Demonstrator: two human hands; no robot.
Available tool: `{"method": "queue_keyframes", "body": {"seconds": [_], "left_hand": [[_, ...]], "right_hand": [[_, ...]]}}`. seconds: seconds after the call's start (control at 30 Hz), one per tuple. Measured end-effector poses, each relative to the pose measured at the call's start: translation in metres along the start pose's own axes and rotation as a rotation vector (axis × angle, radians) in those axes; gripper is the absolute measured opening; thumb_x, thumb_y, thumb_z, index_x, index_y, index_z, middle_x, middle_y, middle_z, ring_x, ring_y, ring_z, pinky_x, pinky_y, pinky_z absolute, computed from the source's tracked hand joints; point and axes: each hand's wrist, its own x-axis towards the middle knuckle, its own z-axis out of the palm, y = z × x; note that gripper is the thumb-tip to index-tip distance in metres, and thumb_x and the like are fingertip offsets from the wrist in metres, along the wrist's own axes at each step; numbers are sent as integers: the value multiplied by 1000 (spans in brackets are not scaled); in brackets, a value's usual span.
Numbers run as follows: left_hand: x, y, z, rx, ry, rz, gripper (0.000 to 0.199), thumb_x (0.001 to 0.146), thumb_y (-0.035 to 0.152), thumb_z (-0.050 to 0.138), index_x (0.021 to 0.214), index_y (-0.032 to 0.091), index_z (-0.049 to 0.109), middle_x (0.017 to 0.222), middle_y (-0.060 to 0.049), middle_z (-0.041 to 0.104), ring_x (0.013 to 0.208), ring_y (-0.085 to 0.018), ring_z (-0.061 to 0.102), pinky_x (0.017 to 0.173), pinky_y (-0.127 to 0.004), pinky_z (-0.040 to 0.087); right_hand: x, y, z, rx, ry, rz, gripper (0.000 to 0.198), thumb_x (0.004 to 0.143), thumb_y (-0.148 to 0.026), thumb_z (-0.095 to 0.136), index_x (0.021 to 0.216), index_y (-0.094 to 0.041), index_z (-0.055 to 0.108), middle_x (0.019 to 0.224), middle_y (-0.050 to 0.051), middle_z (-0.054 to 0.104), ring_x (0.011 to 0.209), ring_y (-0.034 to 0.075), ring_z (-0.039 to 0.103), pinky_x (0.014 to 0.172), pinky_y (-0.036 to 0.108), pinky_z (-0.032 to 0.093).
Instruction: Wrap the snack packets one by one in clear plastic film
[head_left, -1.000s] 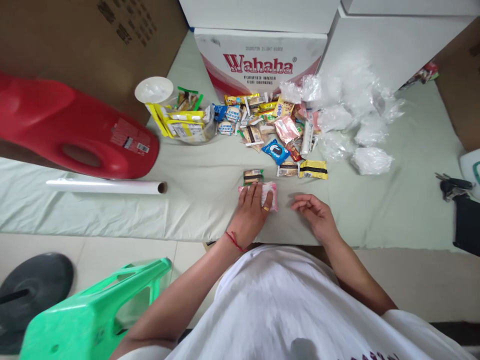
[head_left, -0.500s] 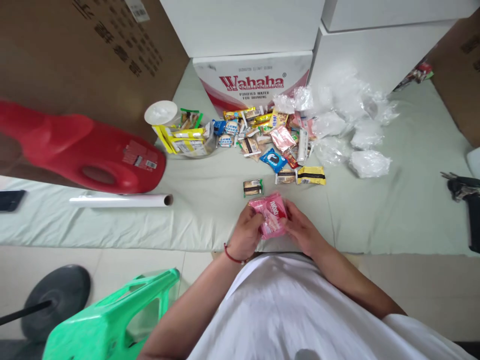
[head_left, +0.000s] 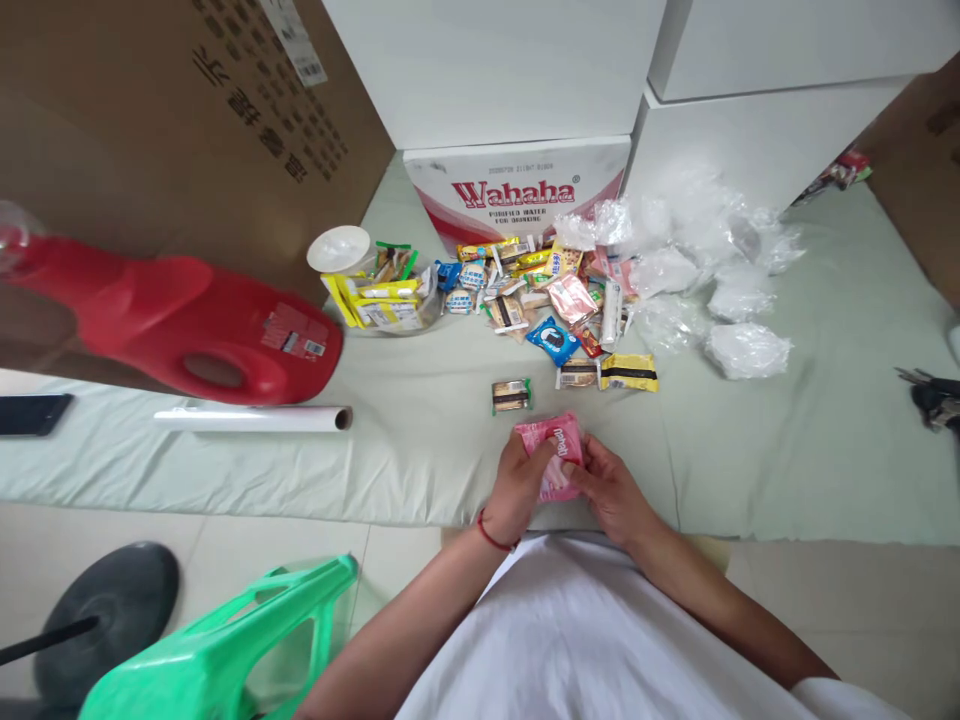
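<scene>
Between my two hands is a pink wafer packet (head_left: 553, 432) marked "nabati", held near the front edge of the table. My left hand (head_left: 519, 478) grips its left side, the thumb lying across the front. On the right side, my right hand (head_left: 609, 487) pinches the packet between thumb and fingers. Just beyond it lies a small biscuit packet (head_left: 511, 396) with green ends. Farther back are a yellow packet (head_left: 628, 372), a blue packet (head_left: 553, 341) and a loose heap of other wrapped snacks (head_left: 508, 314).
Clear plastic bags (head_left: 690, 250) are piled at the back right. A clear container (head_left: 409, 318) with snack packets stands beside a white bowl (head_left: 339, 249). To the left lie a red jug (head_left: 217, 335) and a white roll (head_left: 247, 419). A Wahaha box (head_left: 517, 180) stands behind.
My left thumb has shifted upward and right across the packet's front. My right fingers have changed their hold on its right edge. The whole view has tilted slightly.
</scene>
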Motion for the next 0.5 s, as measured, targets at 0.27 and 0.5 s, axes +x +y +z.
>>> {"method": "queue_keyframes", "body": {"seconds": [0.27,0.5], "left_hand": [[-18,-19,-59,497,280,329,30,96,43,59,117,21,59,129,-13,60,116,-25,63,92,-40,57],[-26,-51,-121,994,405,477,29,92,48,58,103,22,64,117,-15,68,114,-38,64,98,-59,53]], "right_hand": [[-14,-87,-101,-256,495,-319,45,76,-44,88,113,-25,72,107,4,77,89,20,71,84,34,59],[-15,-211,-226,-200,878,-662,39,66,-29,90,100,-22,74,101,2,75,89,18,71,76,34,62]]}}
